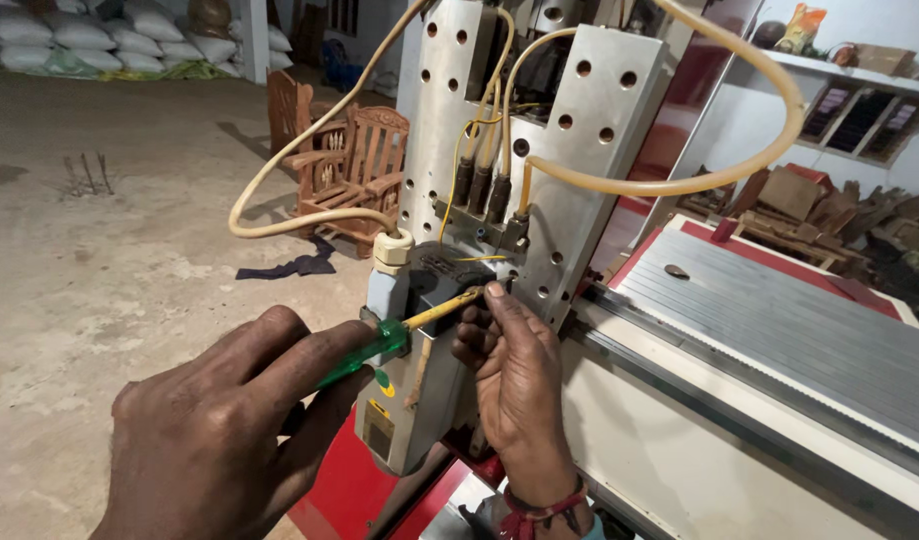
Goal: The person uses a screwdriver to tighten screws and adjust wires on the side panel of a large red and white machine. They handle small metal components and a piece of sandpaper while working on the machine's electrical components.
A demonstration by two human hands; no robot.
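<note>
The left hand [219, 430] gripped a green-handled, yellow-shafted screwdriver [404, 328], its tip pinched by the right hand [514, 365] against the grey metal spindle housing [414, 390].

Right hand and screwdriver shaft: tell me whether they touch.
Touching. The head view shows the right hand with its fingertips pressed on the yellow shaft of the screwdriver, near its tip, while the left hand grips the green handle.
</note>
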